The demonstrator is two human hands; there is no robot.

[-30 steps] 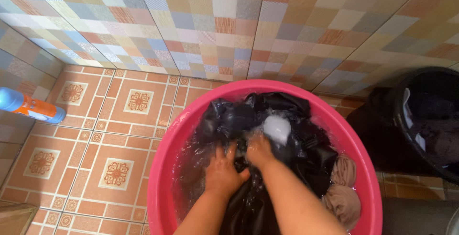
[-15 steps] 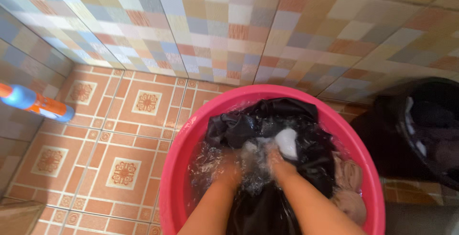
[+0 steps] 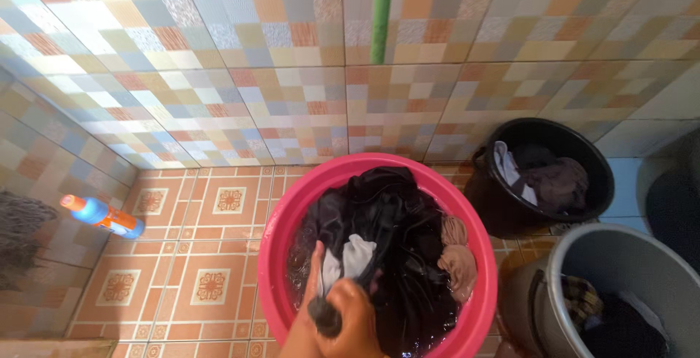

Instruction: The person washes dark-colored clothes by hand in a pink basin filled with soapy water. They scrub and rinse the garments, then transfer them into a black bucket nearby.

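Hands, two: your right hand point(image 3: 359, 319) is clenching wet black cloth point(image 3: 394, 234), left hand point(image 3: 312, 285) is pressing flat, inside one round pink basin point(image 3: 273, 234).

Both hands came up out of the water in the round pink plastic basin point(image 3: 277, 234), where a second earlier they had been plunged among the wet black garment point(image 3: 397, 219). The right hand point(image 3: 357, 321) now clutched a wrung dark bunch of cloth point(image 3: 324, 316) against the left hand point(image 3: 312, 285), near the rim.
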